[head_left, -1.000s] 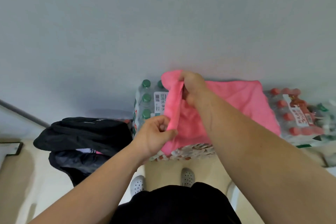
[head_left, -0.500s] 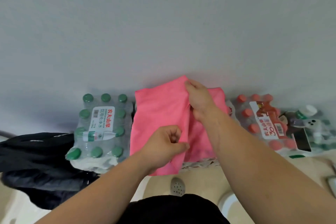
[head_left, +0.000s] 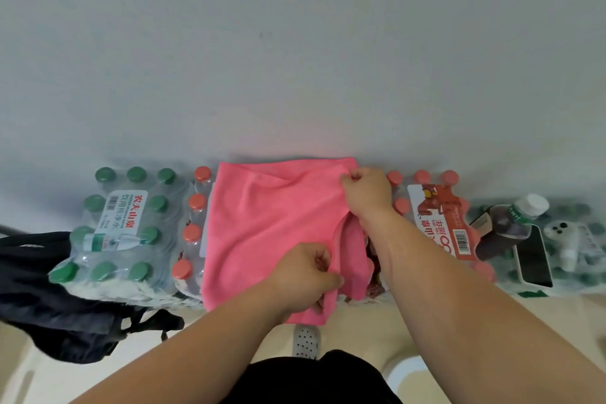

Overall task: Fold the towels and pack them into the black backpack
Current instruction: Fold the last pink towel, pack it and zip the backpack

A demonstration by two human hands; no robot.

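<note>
The pink towel [head_left: 269,233] lies spread on top of packs of water bottles, and its far edge touches the grey wall [head_left: 295,59]. The right hand [head_left: 367,193] pinches the towel's far right corner with curled fingers. The left hand [head_left: 305,275] pinches the towel's near right edge (the cloth bunches up there). Just left of the towel sits a pack of green-cap bottles [head_left: 121,229]. Further left of the towel, the black backpack [head_left: 42,289] lies slumped. Right of the towel is a pack of red-cap bottles [head_left: 439,223], and past it a phone [head_left: 533,256].
</note>
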